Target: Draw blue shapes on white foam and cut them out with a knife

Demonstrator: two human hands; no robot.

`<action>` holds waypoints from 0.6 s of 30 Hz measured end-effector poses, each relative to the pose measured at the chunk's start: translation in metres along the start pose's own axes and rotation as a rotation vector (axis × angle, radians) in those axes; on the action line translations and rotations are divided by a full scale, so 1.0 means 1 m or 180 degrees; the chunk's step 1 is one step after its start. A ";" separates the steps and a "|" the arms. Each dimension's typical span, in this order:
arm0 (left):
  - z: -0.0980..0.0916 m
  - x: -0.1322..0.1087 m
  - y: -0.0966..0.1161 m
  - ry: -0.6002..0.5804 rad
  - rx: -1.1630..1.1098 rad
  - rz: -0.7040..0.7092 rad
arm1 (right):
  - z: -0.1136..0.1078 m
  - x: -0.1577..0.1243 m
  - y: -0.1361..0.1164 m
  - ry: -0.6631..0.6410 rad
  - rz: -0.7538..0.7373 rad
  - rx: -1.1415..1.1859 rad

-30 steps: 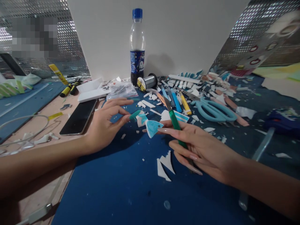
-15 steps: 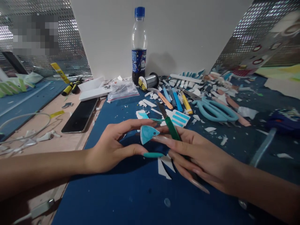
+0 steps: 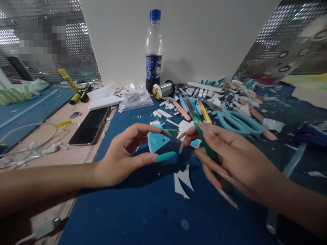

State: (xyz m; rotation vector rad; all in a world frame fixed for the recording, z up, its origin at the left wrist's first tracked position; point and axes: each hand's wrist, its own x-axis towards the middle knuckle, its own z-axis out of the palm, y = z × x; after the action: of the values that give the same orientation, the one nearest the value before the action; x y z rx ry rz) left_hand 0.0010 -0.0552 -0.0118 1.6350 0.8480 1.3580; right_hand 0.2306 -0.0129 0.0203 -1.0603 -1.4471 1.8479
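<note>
Between its thumb and fingers, my left hand (image 3: 127, 153) holds a small light-blue triangular piece (image 3: 157, 142) with rounded corners and a dark hole near its right tip. Closed around a green-handled craft knife (image 3: 208, 146), my right hand (image 3: 230, 160) is just right of that piece and apart from it. The knife's blade points up and away. White cut scraps (image 3: 184, 182) lie on the blue mat (image 3: 133, 211) below the hands. Behind them sits a white and blue cut sheet (image 3: 185, 127), partly hidden by the right fingers.
Light-blue scissors (image 3: 237, 120), several markers (image 3: 204, 112) and a heap of white offcuts (image 3: 217, 90) lie behind my right hand. A wire spool (image 3: 165, 90) rests by a cola bottle (image 3: 153, 51). At left are a phone (image 3: 89, 126), a plastic bag (image 3: 135, 99) and a cable (image 3: 48, 228).
My right hand with the craft knife has moved right, away from the blue piece. The piece has shifted slightly left and tilted in my left fingers.
</note>
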 end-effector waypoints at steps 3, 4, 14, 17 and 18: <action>0.001 0.001 -0.001 -0.0062 -0.0233 -0.0136 | -0.001 0.001 0.002 -0.0144 -0.0204 -0.0064; 0.001 0.002 0.000 -0.0072 -0.0289 -0.0189 | 0.000 0.000 0.003 -0.0283 -0.0214 -0.0039; -0.004 0.005 0.001 -0.0315 -0.0257 -0.0296 | -0.004 -0.001 0.013 -0.0690 -0.0134 -0.0419; -0.003 0.005 0.001 -0.0385 -0.0327 -0.0335 | -0.003 -0.001 0.010 -0.0705 -0.0026 -0.0628; -0.002 0.005 0.001 -0.0410 -0.0334 -0.0389 | -0.003 -0.001 0.010 -0.0710 0.0026 -0.0710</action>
State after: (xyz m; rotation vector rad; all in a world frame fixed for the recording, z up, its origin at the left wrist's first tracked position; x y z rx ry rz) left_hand -0.0002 -0.0503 -0.0089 1.5465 0.7745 1.1799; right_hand 0.2342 -0.0148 0.0107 -0.9867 -1.8156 1.8918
